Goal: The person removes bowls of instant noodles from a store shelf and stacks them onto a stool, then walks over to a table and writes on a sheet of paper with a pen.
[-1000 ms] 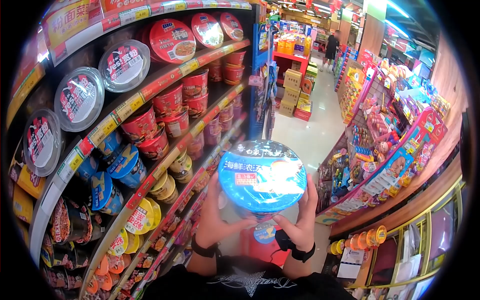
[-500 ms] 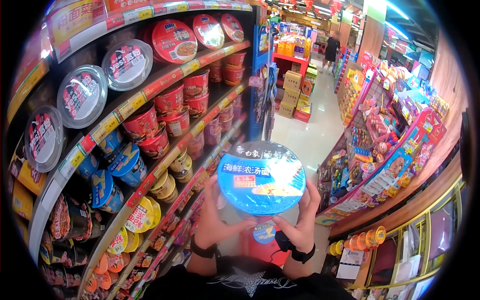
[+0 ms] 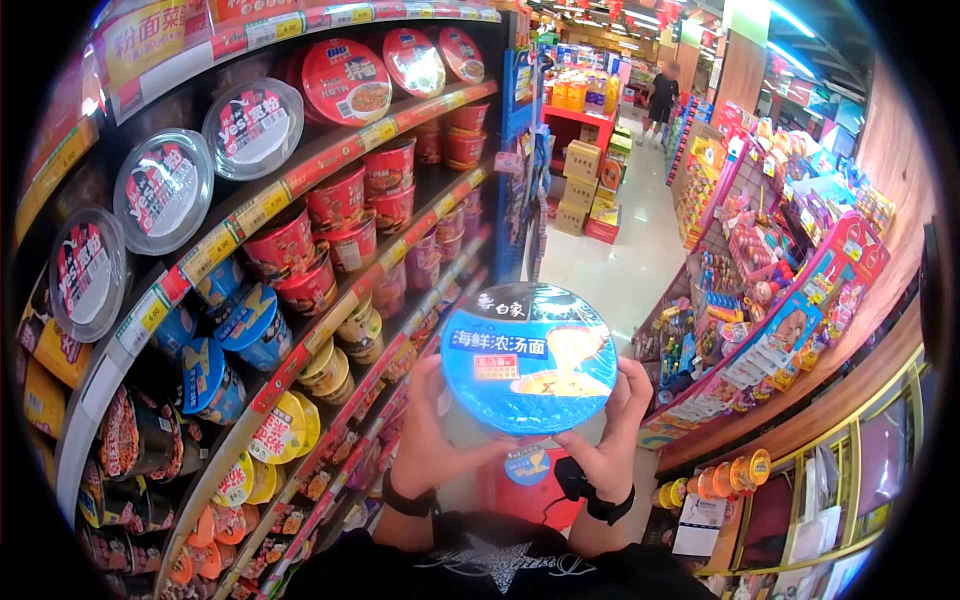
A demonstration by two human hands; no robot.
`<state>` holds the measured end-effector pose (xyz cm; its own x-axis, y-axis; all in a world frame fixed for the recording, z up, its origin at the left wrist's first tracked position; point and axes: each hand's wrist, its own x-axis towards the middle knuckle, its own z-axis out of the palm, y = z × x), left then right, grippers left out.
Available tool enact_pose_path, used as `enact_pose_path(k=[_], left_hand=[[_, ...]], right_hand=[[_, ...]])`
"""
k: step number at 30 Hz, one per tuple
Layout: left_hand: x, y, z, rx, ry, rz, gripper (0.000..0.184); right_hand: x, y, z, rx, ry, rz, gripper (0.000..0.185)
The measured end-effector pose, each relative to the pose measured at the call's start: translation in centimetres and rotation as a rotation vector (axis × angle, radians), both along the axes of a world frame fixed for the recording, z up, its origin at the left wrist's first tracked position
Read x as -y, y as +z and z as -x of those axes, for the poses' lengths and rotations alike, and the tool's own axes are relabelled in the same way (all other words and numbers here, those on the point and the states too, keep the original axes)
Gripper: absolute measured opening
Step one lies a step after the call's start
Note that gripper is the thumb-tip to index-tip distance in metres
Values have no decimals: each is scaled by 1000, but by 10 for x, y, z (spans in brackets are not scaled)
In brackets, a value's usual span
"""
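Observation:
A round instant noodle bowl (image 3: pixel 530 358) with a blue and black printed lid is held up in front of me, its top tilted toward the camera. My left hand (image 3: pixel 432 440) grips its left side, and my right hand (image 3: pixel 610 445) grips the right side, with both thumbs near the lower front edge. The bowl's underside and most of my fingertips are hidden. Below it, a red basket or box (image 3: pixel 510 495) holds another item with a blue round lid (image 3: pixel 527 466). Dark bands circle both wrists.
Curved shelves (image 3: pixel 270 205) on the left carry many noodle bowls, among them blue ones (image 3: pixel 250 320) and red ones (image 3: pixel 335 215). A candy rack (image 3: pixel 745 285) stands to the right. Stacked cartons (image 3: pixel 580 190) line the aisle (image 3: pixel 625 255), where a person (image 3: pixel 662 97) stands far off.
The noodle bowl and both hands have shifted slightly right. Glare on the lid has lessened, so more of its picture shows. The distant person has moved a little.

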<state>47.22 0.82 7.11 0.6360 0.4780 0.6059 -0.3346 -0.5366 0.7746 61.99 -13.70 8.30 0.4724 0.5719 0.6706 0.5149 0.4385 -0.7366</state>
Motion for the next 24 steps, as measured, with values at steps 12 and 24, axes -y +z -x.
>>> enact_pose_path(k=[12, 24], left_hand=[[2, -9, -2, 28, 57, -29, 115], [1, 0, 1, -5, 30, -24, 113]], right_hand=[[0, 2, 2, -32, -7, -2, 89], [4, 0, 2, -28, -1, 0, 89]])
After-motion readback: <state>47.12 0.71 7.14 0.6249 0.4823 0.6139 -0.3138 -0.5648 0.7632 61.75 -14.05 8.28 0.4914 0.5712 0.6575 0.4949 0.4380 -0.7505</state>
